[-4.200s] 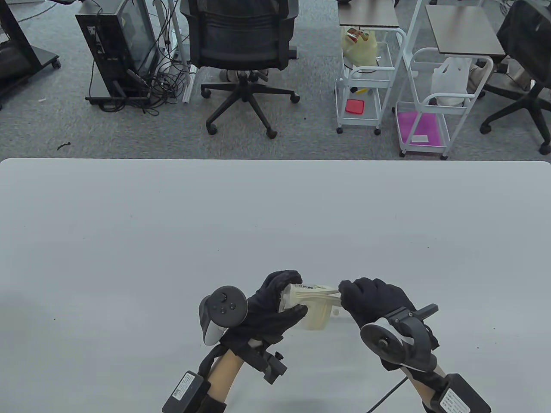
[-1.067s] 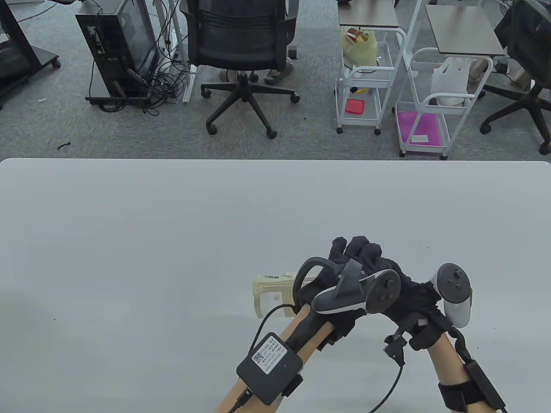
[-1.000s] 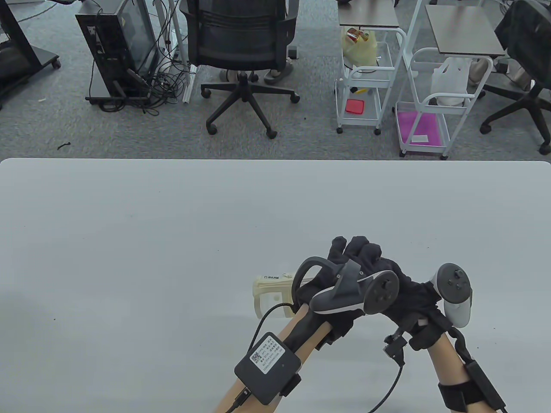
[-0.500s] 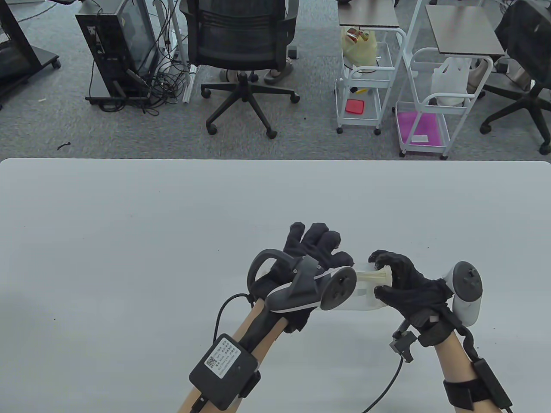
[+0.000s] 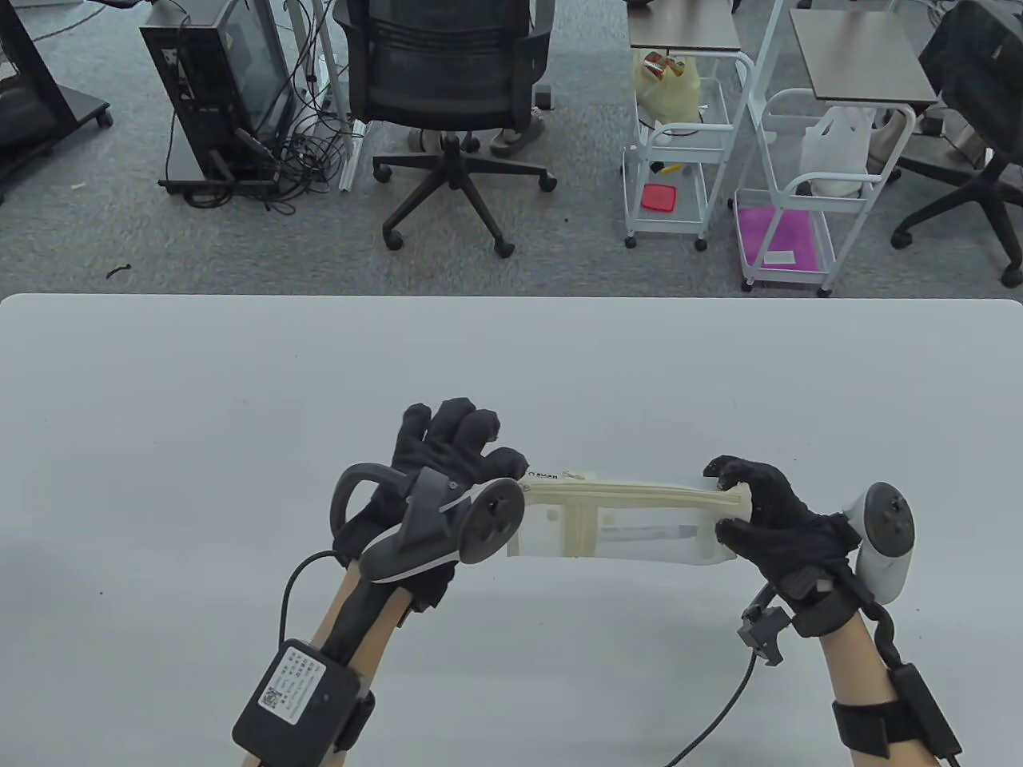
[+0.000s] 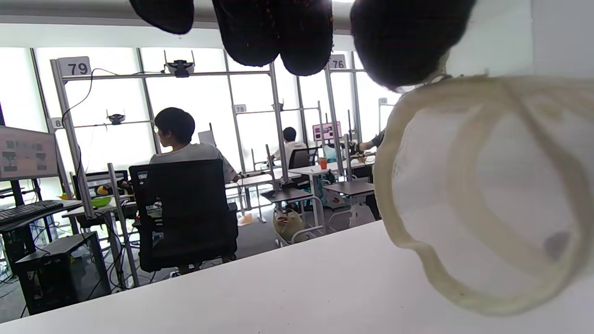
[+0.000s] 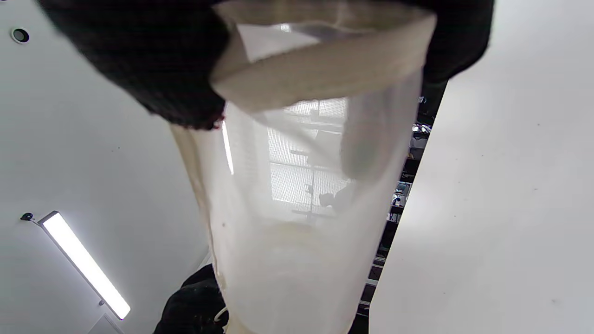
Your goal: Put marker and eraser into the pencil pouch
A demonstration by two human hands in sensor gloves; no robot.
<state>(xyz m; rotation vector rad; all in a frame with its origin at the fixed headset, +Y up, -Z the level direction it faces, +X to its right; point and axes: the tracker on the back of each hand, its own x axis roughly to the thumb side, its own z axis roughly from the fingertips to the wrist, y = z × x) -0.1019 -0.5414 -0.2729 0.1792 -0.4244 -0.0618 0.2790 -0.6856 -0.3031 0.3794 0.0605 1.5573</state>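
Note:
The translucent cream pencil pouch (image 5: 623, 531) is stretched out sideways between my two hands, near the table's front. My right hand (image 5: 731, 499) grips its right end between thumb and fingers. My left hand (image 5: 511, 471) is at its left end, one finger and thumb pinching the zippered top edge there, the other fingers (image 5: 447, 431) spread free. A faint long grey shape (image 5: 651, 531) shows inside the pouch; I cannot tell marker from eraser. The left wrist view shows the pouch's end (image 6: 482, 195) close up under one fingertip (image 6: 403, 41). The right wrist view looks along the pouch (image 7: 297, 185).
The white table (image 5: 240, 415) stretches wide around the hands. Beyond its far edge stand an office chair (image 5: 447, 88), a computer tower (image 5: 216, 88) and two white carts (image 5: 679, 160).
My left hand has slid left along the pouch's top edge, from beside the right hand to the left end. The pouch is now stretched long. The right hand has kept its hold on the right end.

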